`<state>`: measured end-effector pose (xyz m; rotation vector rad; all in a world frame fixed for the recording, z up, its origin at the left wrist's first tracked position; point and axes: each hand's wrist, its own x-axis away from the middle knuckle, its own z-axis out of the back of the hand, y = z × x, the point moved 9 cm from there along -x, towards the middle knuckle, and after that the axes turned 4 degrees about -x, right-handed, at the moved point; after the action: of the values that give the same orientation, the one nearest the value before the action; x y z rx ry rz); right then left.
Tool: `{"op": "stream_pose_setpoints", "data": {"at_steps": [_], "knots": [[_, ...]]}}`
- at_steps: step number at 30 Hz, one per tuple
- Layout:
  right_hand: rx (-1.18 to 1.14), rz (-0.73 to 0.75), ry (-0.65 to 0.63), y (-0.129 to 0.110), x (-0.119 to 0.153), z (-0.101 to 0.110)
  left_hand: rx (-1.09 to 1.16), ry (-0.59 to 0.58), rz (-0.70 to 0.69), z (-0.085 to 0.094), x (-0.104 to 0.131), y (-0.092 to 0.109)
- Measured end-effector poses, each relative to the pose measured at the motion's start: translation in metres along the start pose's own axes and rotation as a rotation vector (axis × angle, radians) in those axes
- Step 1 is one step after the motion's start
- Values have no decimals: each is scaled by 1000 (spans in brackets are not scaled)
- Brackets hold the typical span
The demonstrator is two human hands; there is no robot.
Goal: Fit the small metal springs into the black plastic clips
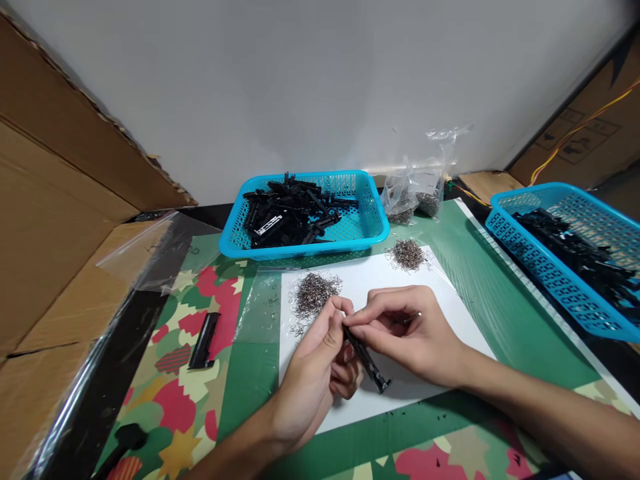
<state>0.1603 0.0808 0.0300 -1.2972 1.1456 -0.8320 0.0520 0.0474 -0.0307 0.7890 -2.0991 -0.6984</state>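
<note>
A narrow black plastic part [369,365] slants down and to the right over a white sheet of paper [345,413]. My left hand [320,363] is closed around its upper end, thumb on top. Against that same end, the thumb and forefinger of my right hand [413,333] are pinched together; whatever sits between their tips is hidden. A tiny shiny tip shows by the curled fingers of the right hand, too small to name. Just beyond my hands lie two heaps of small bent metal pieces, a left heap [315,293] and a right heap [408,255].
A blue basket [305,253] of black plastic parts stands at the back, another blue basket [560,287] at the right. Clear bags [415,193] of metal pieces lean by the wall. One black part [204,341] lies left on the patterned mat. Cardboard [65,193] borders the left.
</note>
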Motion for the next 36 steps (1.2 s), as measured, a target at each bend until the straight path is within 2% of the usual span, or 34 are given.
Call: {"op": "stream_pose_setpoints", "data": {"at_steps": [4, 9, 11, 13, 15, 18, 21, 25, 30, 33, 36], "knots": [[-34, -92, -69, 5, -1, -1, 13, -8, -3, 2, 0, 0], [-112, -101, -104, 3, -2, -3, 2, 46, -16, 8, 0, 4], [-49, -74, -76, 0, -4, 1, -50, 46, -39, 9, -1, 8], [108, 23, -2, -10, -4, 11, -147, 34, -113, 8, -1, 17], [333, 219, 51, -28, -2, 17, -279, 65, -237, 11, 2, 27], [697, 543, 5, -49, 10, 5, -463, 149, -387, 16, 8, 36], [964, 723, -75, -48, 21, -13, -545, 163, -426, 17, 11, 34], [1086, 803, -120, -40, 25, -22, -612, 185, -464, 16, 13, 37], [1191, 854, -77, -36, 22, -13, -1038, 318, -633, 10, 20, 62], [1276, 870, -38, -33, 18, -8, -1241, 346, -759, 2, 23, 74], [1325, 886, -53, -30, 15, -8, -1393, 369, -828, -3, 21, 81]]}}
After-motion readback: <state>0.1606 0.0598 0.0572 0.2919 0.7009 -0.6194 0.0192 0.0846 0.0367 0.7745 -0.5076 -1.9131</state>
